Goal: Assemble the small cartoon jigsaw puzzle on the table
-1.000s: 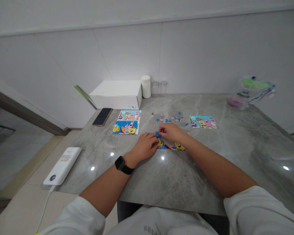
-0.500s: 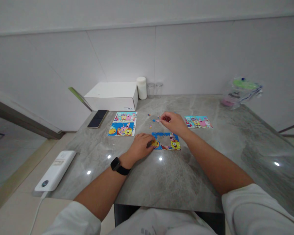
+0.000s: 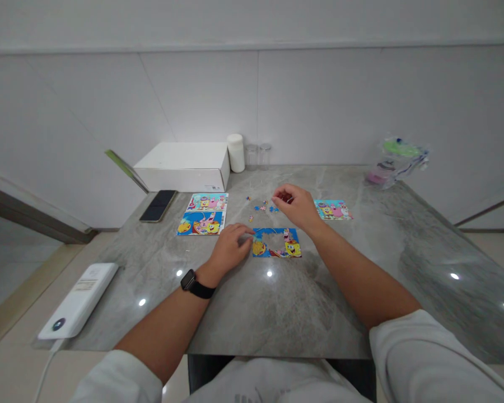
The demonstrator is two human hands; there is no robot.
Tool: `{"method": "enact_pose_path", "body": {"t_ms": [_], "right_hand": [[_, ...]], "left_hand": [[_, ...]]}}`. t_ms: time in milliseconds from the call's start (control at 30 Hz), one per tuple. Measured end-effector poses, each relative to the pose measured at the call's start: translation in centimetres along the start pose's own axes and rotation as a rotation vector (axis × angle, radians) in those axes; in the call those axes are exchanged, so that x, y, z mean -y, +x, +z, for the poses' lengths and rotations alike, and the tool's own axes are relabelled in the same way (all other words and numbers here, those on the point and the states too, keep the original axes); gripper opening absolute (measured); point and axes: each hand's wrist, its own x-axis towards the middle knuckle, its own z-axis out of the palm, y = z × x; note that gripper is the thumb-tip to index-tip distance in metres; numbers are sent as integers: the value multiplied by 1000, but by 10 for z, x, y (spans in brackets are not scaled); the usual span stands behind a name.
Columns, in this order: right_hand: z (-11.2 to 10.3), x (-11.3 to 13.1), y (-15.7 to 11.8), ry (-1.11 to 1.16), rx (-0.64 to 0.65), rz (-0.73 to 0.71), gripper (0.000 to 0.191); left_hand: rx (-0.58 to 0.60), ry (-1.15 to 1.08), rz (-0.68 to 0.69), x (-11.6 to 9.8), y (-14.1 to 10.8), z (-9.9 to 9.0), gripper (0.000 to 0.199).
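A partly assembled jigsaw puzzle (image 3: 258, 246) with a yellow cartoon sponge lies in front of me, its border joined around an unfilled middle. My left hand (image 3: 232, 246) rests at its left edge, fingers stretched apart and fingertips touching or very close to it. Beyond the puzzle are several loose puzzle pieces (image 3: 257, 208). Above their right side hovers my right hand (image 3: 294, 206), thumb and fingers drawn together; whatever is between the fingertips is too small to make out. A printed picture sheet (image 3: 204, 222) lies left, and a finished-looking picture card (image 3: 334, 210) right.
A phone (image 3: 158, 205) lies at the left, before a white box (image 3: 180, 168). Next to the box stand a white bottle (image 3: 236, 154) and two clear glasses (image 3: 264, 156). A plastic bag (image 3: 397, 162) sits back right, and a white power bank (image 3: 79, 301) with a cable front left.
My right hand has lifted slightly away from the loose pieces, uncovering more of them. My left hand has drawn back a little from the puzzle's left edge. The whole view has shifted slightly.
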Motion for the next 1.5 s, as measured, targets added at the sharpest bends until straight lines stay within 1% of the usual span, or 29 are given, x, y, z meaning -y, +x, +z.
{"method": "enact_pose_path", "body": {"t_ms": [133,333,467,567,667,800,933,1000,1133,1233,1333,1433,1500], "right_hand": [[-15,4,-1,-53,-11,-33,10],[-52,4,2,-141,-18,-20,17],[-76,-5,9,-160,-87,22,19],[-86,-13,11,-166,-135,35,19],[-87,-16,12,-190,-155,38,18],[-83,-17,12,-242,-129,32,15],[-82,-18,13,-313,-92,43,13],[-83,-20,13,-323,-74,66,14],[-88,-27,14,-334,-33,122,16],[-92,-31,15,-389,-14,169,18],[-96,-35,14,-455,43,188,22],[-98,-42,14,-539,130,201,25],[-98,-49,15,-608,195,242,26]], "left_hand": [[-92,-78,-51,3,4,3,13],[-132,-128,-85,6,7,7,12],[-172,-133,-103,6,7,3,15],[-171,-143,-108,5,7,1,17],[-173,-167,-132,5,8,0,19],[-182,-229,-142,5,7,-3,26],[-204,-322,-124,10,6,-3,42],[-204,-367,-142,15,5,-1,50],[-178,-436,-228,22,2,4,58],[-116,-432,-256,24,0,5,60],[-64,-404,-255,24,-2,6,60],[-73,-412,-269,25,-2,6,61],[-78,-428,-280,25,-1,6,62]]}}
